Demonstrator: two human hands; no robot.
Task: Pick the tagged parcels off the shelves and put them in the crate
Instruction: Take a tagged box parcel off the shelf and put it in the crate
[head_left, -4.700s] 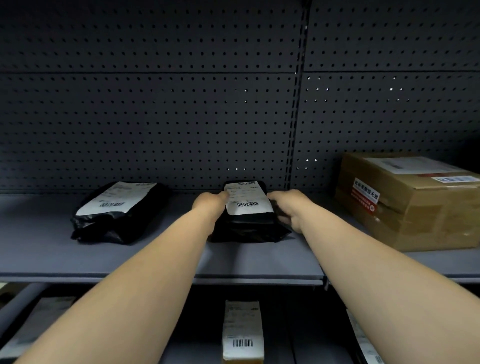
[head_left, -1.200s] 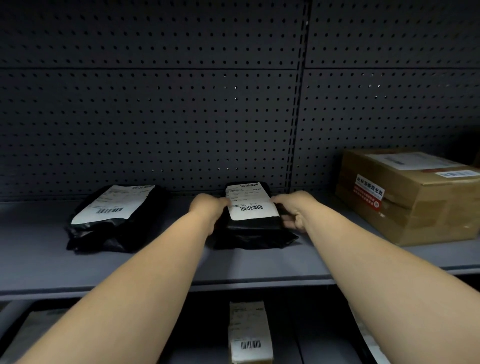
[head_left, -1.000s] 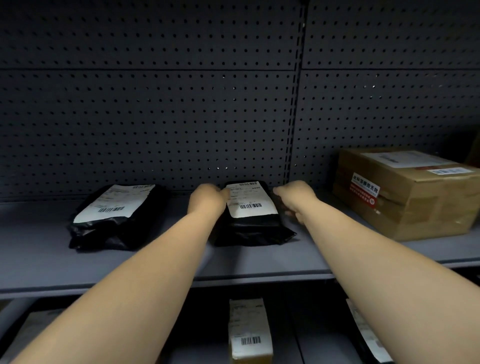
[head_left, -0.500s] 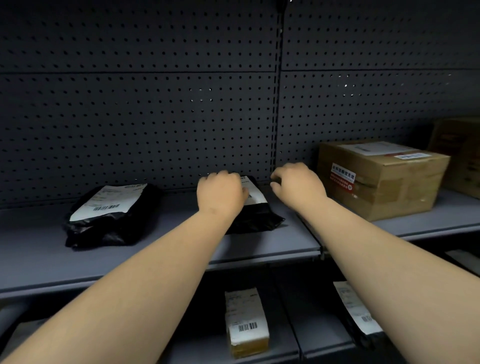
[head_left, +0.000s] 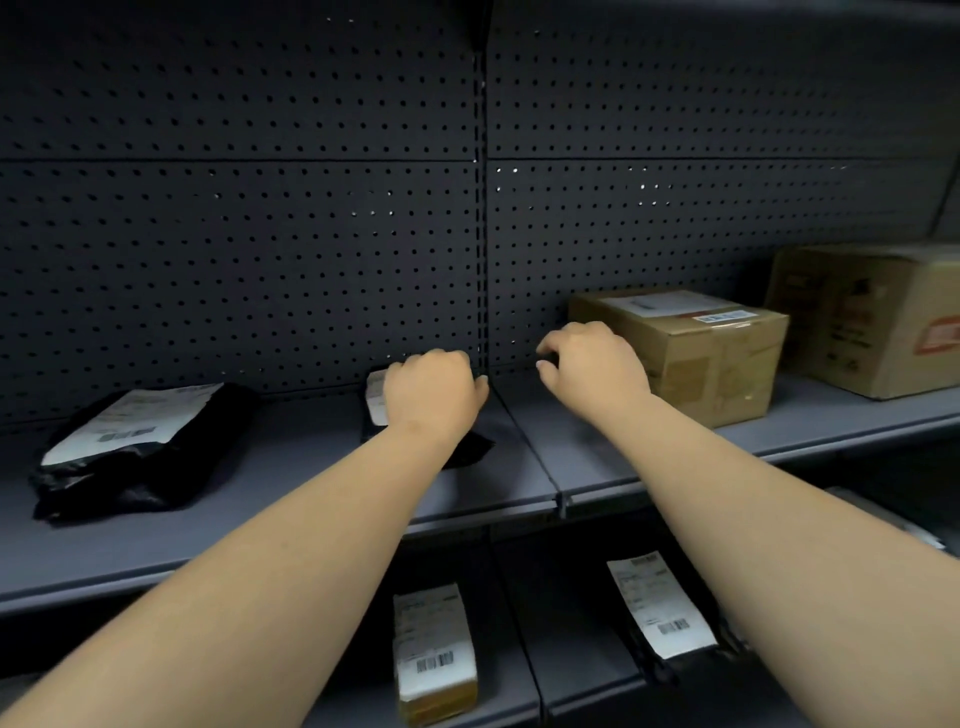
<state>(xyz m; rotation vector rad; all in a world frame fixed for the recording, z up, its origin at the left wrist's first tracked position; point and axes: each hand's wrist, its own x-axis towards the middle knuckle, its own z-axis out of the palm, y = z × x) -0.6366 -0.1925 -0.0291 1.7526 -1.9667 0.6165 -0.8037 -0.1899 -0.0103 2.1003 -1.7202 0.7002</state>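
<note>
A small black parcel (head_left: 376, 410) is seen lying flat on the grey shelf (head_left: 291, 467), close to the perforated back panel (head_left: 260, 249) and just left of the upright seam between the two shelf bays. Its long axis runs from the back panel toward the shelf's front edge, with the white label facing up; only the label's left strip and a dark front corner are visible, the rest being hidden. The left hand (head_left: 434, 395) is placed over the parcel, knuckles up and fingers curled downward; whether the parcel is actually clamped cannot be told, since the fingertips are hidden. The right hand (head_left: 592, 366) is held above the shelf just right of the seam, loosely curled with fingers bent and slightly apart, nothing being held in it and no contact with the parcel being visible. A larger black bag (head_left: 135, 452) with a white label is lying well to the left on the same shelf. A taped cardboard box (head_left: 696, 348) is standing just beyond the right hand, and a bigger carton (head_left: 872, 317) further right. Labelled packets (head_left: 434, 654) are seen on the lower shelf.
</note>
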